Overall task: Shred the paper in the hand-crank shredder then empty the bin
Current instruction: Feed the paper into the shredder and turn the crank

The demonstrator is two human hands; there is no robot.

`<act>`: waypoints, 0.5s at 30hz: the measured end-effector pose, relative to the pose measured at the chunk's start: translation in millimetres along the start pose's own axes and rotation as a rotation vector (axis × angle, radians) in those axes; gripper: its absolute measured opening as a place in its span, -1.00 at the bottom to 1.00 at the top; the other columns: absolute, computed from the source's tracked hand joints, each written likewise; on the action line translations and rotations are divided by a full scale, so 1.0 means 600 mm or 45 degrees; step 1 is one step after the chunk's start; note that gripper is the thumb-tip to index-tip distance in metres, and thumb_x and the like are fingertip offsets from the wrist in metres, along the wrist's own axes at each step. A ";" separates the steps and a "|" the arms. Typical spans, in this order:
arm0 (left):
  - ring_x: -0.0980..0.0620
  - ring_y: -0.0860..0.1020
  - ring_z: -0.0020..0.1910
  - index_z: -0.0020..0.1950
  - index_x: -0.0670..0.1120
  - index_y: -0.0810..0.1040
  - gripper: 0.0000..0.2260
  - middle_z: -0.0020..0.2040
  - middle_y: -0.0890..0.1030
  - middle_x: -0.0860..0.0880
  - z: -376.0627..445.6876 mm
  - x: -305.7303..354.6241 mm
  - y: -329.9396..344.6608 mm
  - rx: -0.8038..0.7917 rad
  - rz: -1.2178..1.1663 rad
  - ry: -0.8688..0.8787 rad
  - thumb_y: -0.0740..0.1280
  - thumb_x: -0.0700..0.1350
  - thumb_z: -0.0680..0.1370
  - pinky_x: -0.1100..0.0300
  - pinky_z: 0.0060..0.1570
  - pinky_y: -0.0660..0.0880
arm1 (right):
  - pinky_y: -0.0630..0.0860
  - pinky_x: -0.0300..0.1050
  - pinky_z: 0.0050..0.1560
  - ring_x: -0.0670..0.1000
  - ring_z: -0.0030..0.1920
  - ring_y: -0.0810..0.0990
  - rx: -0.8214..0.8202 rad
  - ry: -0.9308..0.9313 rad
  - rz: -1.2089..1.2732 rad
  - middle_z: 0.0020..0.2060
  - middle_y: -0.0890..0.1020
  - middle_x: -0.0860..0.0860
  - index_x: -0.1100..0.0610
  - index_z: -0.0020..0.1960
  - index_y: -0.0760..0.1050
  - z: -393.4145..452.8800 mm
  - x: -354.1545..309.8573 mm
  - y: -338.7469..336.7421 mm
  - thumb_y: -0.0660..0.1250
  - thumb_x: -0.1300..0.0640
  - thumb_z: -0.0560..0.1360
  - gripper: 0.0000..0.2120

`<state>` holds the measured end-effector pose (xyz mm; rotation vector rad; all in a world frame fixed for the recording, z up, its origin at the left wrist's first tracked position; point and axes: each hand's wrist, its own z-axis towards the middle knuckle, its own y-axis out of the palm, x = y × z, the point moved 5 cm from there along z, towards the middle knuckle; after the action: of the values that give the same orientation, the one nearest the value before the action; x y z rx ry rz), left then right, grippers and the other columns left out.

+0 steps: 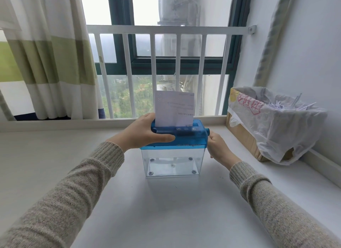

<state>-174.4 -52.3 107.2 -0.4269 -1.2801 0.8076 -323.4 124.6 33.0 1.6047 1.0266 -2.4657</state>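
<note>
Two hands work a small hand-crank shredder standing on a pale table. Left hand clamps the blue top, likely to steady it. Right hand is closed at the side crank, which it mostly hides. Paper stands upright in the slot, barely fed. Clear bin below looks empty. A bag-lined box waits nearby for shreds.

At frame centre, a left hand grips a blue shredder with paper upright in its slot; the right hand is at its right side.
</note>
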 end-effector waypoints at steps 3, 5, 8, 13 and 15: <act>0.06 0.49 0.08 0.21 0.15 0.37 -0.52 0.15 0.49 0.05 0.001 0.000 0.001 -0.010 -0.007 0.000 0.48 0.13 0.38 0.27 -0.04 0.50 | 0.34 -0.42 -0.52 -0.06 -0.29 0.45 -0.021 -0.017 -0.050 -0.27 0.53 -0.01 0.07 -0.20 0.38 -0.017 0.007 0.001 -0.02 0.22 0.66 -0.67; 0.07 0.49 0.07 0.21 0.15 0.36 -0.52 0.14 0.48 0.05 0.001 0.002 0.003 -0.018 -0.004 -0.001 0.48 0.13 0.38 0.30 -0.08 0.49 | 0.42 -0.30 -0.36 -0.02 -0.23 0.50 -0.008 -0.029 -0.094 -0.25 0.54 -0.04 0.04 -0.19 0.39 -0.021 0.009 0.001 -0.02 0.19 0.66 -0.68; 0.07 0.50 0.06 0.23 0.13 0.37 -0.50 0.14 0.49 0.05 0.000 0.001 0.001 -0.018 0.008 -0.017 0.48 0.15 0.37 0.28 -0.06 0.51 | 0.54 0.00 -0.15 0.03 -0.10 0.57 -0.006 -0.037 -0.227 -0.20 0.56 -0.09 0.01 -0.14 0.41 -0.025 0.011 0.001 -0.02 0.13 0.65 -0.71; 0.02 0.51 0.06 0.27 0.04 0.41 -0.44 0.14 0.51 0.01 0.001 -0.002 -0.002 0.002 0.034 -0.043 0.49 0.18 0.35 0.19 0.01 0.53 | 0.53 0.10 -0.13 0.07 -0.16 0.57 0.008 -0.061 -0.329 -0.18 0.61 0.05 0.11 -0.09 0.44 -0.043 0.014 -0.002 -0.02 0.12 0.65 -0.71; 0.00 0.51 0.06 0.27 0.02 0.40 -0.42 0.14 0.51 0.00 0.001 -0.002 -0.001 -0.002 0.044 -0.051 0.49 0.20 0.35 0.17 0.01 0.54 | 0.53 0.13 -0.12 0.10 -0.16 0.58 0.014 -0.076 -0.328 -0.19 0.62 0.07 0.13 -0.09 0.45 -0.050 0.019 -0.002 -0.01 0.12 0.65 -0.71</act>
<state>-175.0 -53.8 107.0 -0.4371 -1.3136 0.8482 -304.6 145.2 16.8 1.4745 1.2867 -2.6633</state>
